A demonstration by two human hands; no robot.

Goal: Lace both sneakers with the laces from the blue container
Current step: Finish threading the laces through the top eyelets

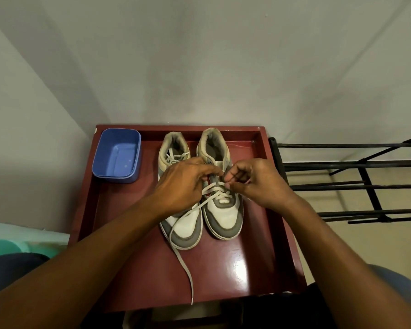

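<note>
Two white and grey sneakers stand side by side on a dark red table [247,264], toes toward me. The left sneaker [184,226] has a lace through its upper eyelets. The right sneaker [223,217] has a white lace [183,260] crossed over its lower eyelets, and one long end trails across the left shoe's toe toward the table's front edge. My left hand [183,184] pinches the lace above the right sneaker's tongue. My right hand [254,181] has curled fingers that pinch the lace's other end at the shoe's right side. The blue container [116,155] at the back left holds nothing.
A black metal rack [365,184] stands right of the table. A grey wall is close behind the table's raised back rim [180,128]. Teal and dark fabric lies at the lower left.
</note>
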